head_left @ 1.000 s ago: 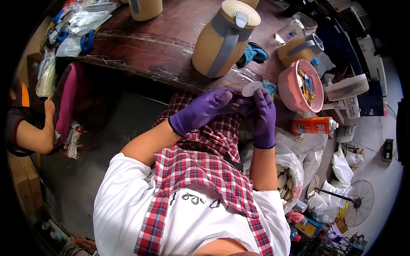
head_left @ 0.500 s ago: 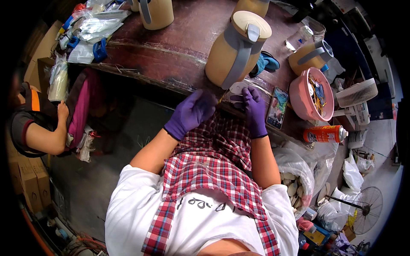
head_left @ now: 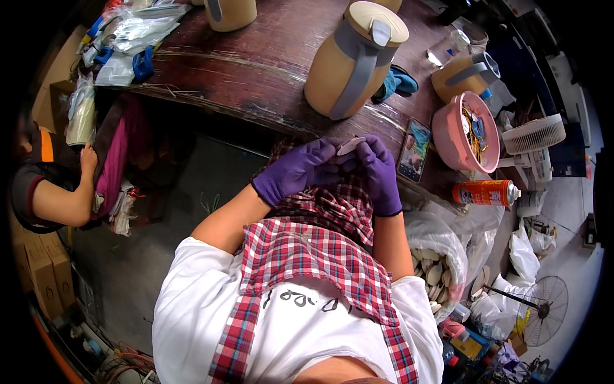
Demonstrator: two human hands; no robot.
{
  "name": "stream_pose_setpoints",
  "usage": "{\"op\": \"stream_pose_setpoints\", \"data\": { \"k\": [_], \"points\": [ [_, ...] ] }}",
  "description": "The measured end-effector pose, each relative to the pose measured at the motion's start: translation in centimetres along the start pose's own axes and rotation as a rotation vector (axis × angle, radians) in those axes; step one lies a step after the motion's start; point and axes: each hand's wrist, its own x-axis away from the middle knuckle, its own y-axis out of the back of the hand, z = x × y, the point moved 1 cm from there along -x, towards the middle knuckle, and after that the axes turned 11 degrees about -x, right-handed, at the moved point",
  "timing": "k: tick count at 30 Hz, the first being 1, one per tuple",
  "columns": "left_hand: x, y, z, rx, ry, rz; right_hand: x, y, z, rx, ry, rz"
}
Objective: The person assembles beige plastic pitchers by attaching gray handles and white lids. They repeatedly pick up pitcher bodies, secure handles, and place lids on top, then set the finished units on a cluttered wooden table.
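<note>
In purple gloves, both my hands meet over my lap just in front of the table edge. A small pale oval hang tag (head_left: 350, 146) is pinched between the thumb and fingers of my right hand (head_left: 380, 174). My left hand (head_left: 295, 170) is closed, its fingertips against the tag's left end; the gold string seen there earlier is hidden now. Beyond them on the table stands a tan jug (head_left: 336, 73) with a grey handle and spout and a cream lid, upright and touched by neither hand.
Right of the jug lie blue gloves (head_left: 400, 83), a phone (head_left: 414, 150), a pink basin (head_left: 448, 134) of tags and strings, a spray can (head_left: 484, 192) and another jug (head_left: 455, 84). Plastic-wrapped parts (head_left: 142, 32) fill the far left. A co-worker's arm (head_left: 61, 198) shows at left.
My left hand has moved right and my hands have come together at the tag, slightly nearer my body. The tag has tilted, and its gold string has gone out of sight.
</note>
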Motion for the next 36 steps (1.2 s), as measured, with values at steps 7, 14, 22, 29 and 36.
{"op": "stream_pose_setpoints", "data": {
  "k": [7,14,22,29,36],
  "points": [
    [0.3,3.2,-1.6,-0.108,-0.128,-0.342,-3.3,2.0,0.3,0.233,0.102,-0.216],
    [0.3,1.2,-9.5,-0.411,-0.513,-0.151,-7.4,0.1,2.2,-0.007,0.529,-0.321],
    [-3.7,-3.3,-14.5,-0.013,-0.758,0.331,-5.3,-8.1,9.7,0.412,0.907,-0.135],
    [-2.0,-5.3,-13.2,-0.668,-0.923,-0.240,-3.8,-10.1,12.2,0.962,1.047,-0.053],
    [-1.4,-6.6,-15.3,-1.223,-1.287,-0.498,-3.4,-10.7,12.6,1.021,1.050,0.132]
  ]
}}
